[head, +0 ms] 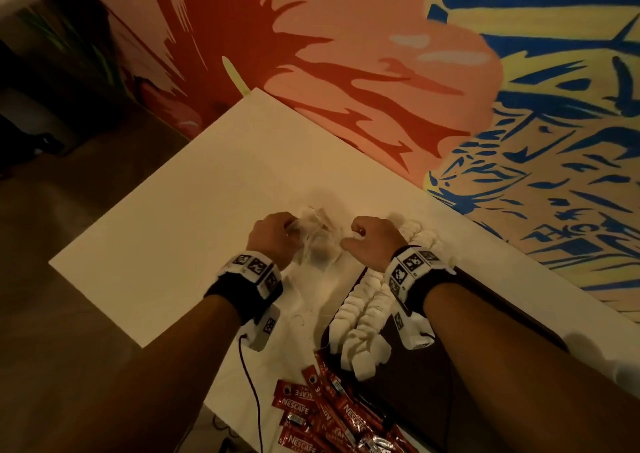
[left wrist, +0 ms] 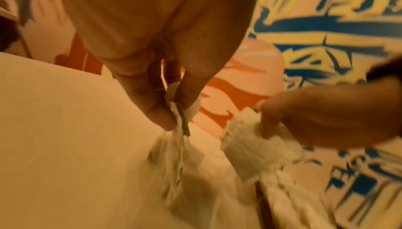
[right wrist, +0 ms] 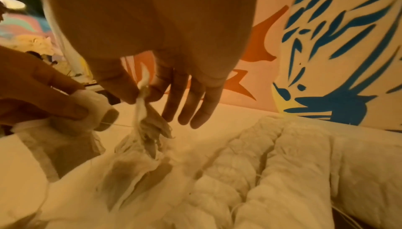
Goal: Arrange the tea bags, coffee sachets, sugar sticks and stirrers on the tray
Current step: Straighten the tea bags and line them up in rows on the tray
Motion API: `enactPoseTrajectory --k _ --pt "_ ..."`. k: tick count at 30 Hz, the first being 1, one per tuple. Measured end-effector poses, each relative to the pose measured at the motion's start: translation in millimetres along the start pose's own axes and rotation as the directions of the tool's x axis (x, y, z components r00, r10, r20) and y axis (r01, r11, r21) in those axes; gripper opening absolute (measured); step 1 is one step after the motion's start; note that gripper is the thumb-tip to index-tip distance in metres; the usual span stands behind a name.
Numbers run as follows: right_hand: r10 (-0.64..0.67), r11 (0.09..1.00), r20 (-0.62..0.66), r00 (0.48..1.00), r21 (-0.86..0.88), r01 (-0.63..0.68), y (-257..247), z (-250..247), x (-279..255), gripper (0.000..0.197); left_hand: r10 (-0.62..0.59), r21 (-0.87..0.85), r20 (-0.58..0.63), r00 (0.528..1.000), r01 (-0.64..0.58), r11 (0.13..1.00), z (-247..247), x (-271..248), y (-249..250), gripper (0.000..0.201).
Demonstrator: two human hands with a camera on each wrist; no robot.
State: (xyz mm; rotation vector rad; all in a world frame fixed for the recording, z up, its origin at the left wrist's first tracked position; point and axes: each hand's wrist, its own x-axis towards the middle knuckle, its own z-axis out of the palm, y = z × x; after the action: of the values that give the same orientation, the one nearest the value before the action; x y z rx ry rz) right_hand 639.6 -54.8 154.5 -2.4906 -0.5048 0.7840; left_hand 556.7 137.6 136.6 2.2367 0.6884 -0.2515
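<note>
Both hands hover over the white table (head: pixel 194 203) with a tangled bunch of white tea bags (head: pixel 317 239) between them. My left hand (head: pixel 277 234) pinches the tops of several hanging tea bags (left wrist: pixel 177 140) between thumb and fingers (left wrist: pixel 156 112). My right hand (head: pixel 369 241) pinches a twist of strings and tags (right wrist: pixel 141 95), its other fingers (right wrist: pixel 195 105) held straight. Rows of tea bags (head: pixel 367 314) lie on the dark tray (head: pixel 429 387) under my right wrist. Red Nescafe coffee sachets (head: pixel 322 414) are heaped at the tray's near left corner.
A painted wall (head: pixel 381 71) in red, peach, blue and yellow runs close behind the table. The table's left edge drops to a dark floor (head: pixel 52 193). A thin black cable (head: pixel 251 387) hangs from my left wrist device.
</note>
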Motion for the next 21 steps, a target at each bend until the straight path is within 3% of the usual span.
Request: enactPoseTrajectory --k 3,6,11,13,15,18,21 --pt "-0.014 0.983 -0.05 0.999 0.185 0.023 -5 -8 -10 0.041 0.085 -0.101 -0.033 0.996 -0.088 0.991 -27 -14 3 0.011" --pt "-0.004 0.909 -0.03 1.0 0.417 0.016 -15 -18 -21 0.034 0.211 -0.203 0.065 0.975 -0.194 0.96 -53 -33 13 0.007" --pt "0.056 0.748 0.068 0.996 0.658 -0.087 -36 -22 -37 0.026 0.457 -0.149 0.323 0.829 -0.433 0.889 -82 -55 42 0.011" --pt "0.084 0.634 0.145 0.986 0.755 -0.166 -41 -20 -42 0.015 0.482 -0.182 0.399 0.78 -0.448 0.875 -89 -60 54 0.012" --pt "0.073 0.541 0.247 0.966 0.804 -0.246 -44 -17 -45 0.025 0.495 -0.21 0.449 0.744 -0.45 0.868 -93 -63 64 0.011" --pt "0.02 0.409 0.366 0.93 0.846 -0.342 -50 -16 -53 0.013 0.505 -0.237 0.51 0.697 -0.45 0.861 -95 -66 74 0.011" --pt "-0.059 0.315 0.425 0.903 0.867 -0.387 -50 -13 -59 0.04 0.493 -0.203 0.52 0.697 -0.46 0.864 -94 -66 79 0.013"
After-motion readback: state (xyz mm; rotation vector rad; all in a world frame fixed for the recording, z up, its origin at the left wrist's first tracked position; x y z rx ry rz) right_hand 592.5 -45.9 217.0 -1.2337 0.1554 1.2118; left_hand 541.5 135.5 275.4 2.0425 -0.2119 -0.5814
